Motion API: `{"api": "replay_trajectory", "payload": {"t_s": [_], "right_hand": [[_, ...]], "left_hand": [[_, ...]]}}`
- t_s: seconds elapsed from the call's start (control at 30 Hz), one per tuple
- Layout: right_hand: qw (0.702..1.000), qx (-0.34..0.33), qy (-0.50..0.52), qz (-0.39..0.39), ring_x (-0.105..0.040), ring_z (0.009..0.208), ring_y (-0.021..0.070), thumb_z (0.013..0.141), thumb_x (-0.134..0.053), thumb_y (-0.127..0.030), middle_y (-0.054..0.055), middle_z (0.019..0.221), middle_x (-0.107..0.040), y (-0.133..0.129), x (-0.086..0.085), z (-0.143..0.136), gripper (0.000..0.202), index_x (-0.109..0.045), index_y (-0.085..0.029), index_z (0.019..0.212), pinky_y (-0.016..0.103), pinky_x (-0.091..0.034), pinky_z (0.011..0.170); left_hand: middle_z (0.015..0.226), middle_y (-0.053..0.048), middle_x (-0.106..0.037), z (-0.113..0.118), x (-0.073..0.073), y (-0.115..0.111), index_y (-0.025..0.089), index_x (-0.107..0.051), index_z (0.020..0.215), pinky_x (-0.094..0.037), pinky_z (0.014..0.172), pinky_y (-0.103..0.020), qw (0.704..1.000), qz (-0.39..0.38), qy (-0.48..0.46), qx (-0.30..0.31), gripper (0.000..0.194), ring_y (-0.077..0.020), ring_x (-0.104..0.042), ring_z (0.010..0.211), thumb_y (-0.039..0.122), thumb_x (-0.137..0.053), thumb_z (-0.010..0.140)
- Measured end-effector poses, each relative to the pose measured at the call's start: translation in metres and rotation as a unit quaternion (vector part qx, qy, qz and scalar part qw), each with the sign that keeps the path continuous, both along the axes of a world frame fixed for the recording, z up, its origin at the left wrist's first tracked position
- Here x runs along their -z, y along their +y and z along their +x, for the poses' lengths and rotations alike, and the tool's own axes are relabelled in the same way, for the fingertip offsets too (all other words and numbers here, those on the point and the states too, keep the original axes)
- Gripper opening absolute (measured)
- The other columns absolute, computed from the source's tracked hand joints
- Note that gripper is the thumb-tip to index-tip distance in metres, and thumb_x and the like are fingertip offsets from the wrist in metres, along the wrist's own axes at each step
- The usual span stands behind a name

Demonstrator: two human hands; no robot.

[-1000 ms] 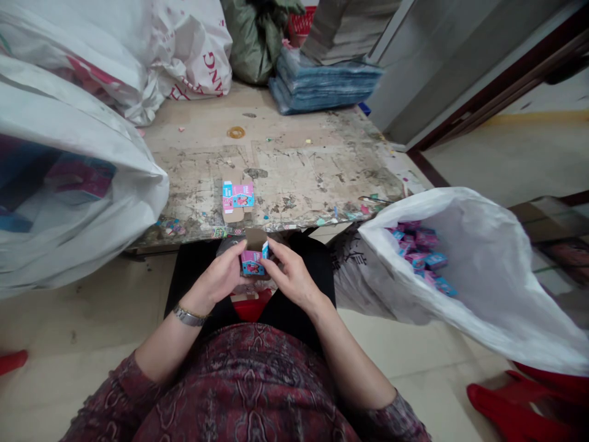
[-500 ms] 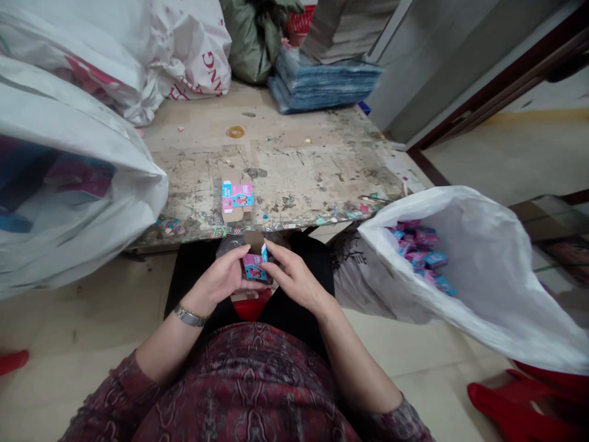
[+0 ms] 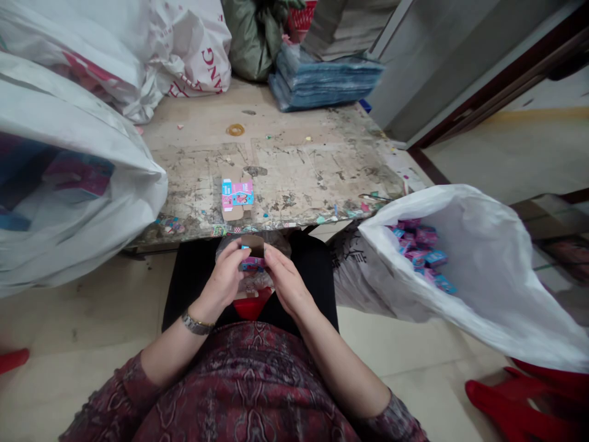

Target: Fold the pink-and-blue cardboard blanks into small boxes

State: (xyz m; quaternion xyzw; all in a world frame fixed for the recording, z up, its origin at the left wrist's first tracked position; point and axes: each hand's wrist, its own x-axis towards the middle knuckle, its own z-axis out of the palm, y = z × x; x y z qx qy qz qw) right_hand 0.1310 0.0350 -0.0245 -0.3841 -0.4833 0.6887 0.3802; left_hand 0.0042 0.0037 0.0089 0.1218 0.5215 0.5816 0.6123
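Note:
Over my lap, just off the table's front edge, I hold a small pink and blue cardboard box (image 3: 253,263) between both hands. Its brown inside faces up, with a flap standing at the far side. My left hand (image 3: 227,270) grips the left side, thumb at the top rim. On the opposite side, the fingers of my right hand (image 3: 286,277) pinch the box's right edge. A flattened box (image 3: 237,195) of the same print lies on the table (image 3: 317,166) in front of me. Beneath my hands, clear plastic (image 3: 262,282) is partly hidden.
A white sack (image 3: 483,245) holding several folded boxes (image 3: 421,252) gapes open at my right. Another white sack (image 3: 138,202) with printed pieces bulges over the table's left. Behind stand a green bag (image 3: 251,43) and a blue plastic-wrapped stack (image 3: 322,83). A rubber band (image 3: 235,129) lies on the table.
The box in my hands has been tipped so its open top faces me, its printed front now mostly turned away. My left hand has shifted up its side. The flattened box stays put.

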Motion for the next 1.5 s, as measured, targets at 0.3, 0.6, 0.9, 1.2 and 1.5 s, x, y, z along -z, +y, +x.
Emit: {"api": "replay_trajectory", "payload": {"t_s": [0.3,0.6,0.9,1.2,1.5], "right_hand": [[0.999,0.021,0.02,-0.016,-0.068,0.118,0.0243,0.083,-0.058,-0.027,0.006,0.122,-0.075,0.001,-0.005,-0.002,0.036,-0.07,-0.022,0.117,0.042,-0.051,0.107],[0.993,0.048,-0.066,0.085,-0.071,0.109,0.0212,0.07,-0.047,-0.011,0.003,0.114,-0.077,0.003,0.001,-0.003,0.05,-0.071,-0.023,0.111,0.041,-0.053,0.104],[0.956,-0.012,-0.095,0.278,-0.07,0.109,0.0211,0.089,-0.052,-0.019,0.004,0.114,-0.077,0.0,-0.01,0.0,0.033,-0.077,-0.027,0.108,0.041,-0.055,0.101],[0.962,-0.033,-0.12,0.241,-0.071,0.11,0.0209,0.098,-0.053,-0.033,0.006,0.115,-0.077,0.009,-0.017,0.011,0.029,-0.078,-0.026,0.109,0.039,-0.055,0.101],[0.972,0.008,-0.144,0.186,-0.074,0.106,0.0238,0.091,-0.061,-0.031,0.003,0.114,-0.078,0.011,-0.008,0.015,0.026,-0.078,-0.028,0.111,0.041,-0.057,0.099]], "left_hand": [[0.103,-0.004,-0.07,0.007,0.002,-0.006,0.02,-0.07,0.109,-0.052,0.07,-0.028,0.998,0.0,0.054,0.018,0.037,-0.0198,-0.063,0.09,0.022,-0.07,0.072],[0.105,-0.004,-0.069,0.012,0.006,-0.007,0.023,-0.065,0.116,-0.052,0.078,-0.029,0.998,0.004,0.058,0.008,0.048,-0.0202,-0.062,0.097,0.015,-0.068,0.069],[0.098,-0.002,-0.07,0.003,0.007,-0.004,0.022,-0.067,0.113,-0.053,0.076,-0.03,0.999,-0.031,0.03,-0.009,0.046,-0.0184,-0.063,0.089,0.018,-0.07,0.068],[0.094,-0.003,-0.069,-0.005,0.006,-0.005,0.021,-0.07,0.111,-0.055,0.068,-0.03,0.998,-0.009,0.008,0.06,0.04,-0.0192,-0.064,0.083,0.019,-0.072,0.072],[0.104,-0.006,-0.072,-0.007,0.008,-0.006,0.021,-0.074,0.111,-0.058,0.07,-0.03,0.993,0.004,0.015,0.115,0.04,-0.0213,-0.067,0.09,0.023,-0.082,0.072]]}}
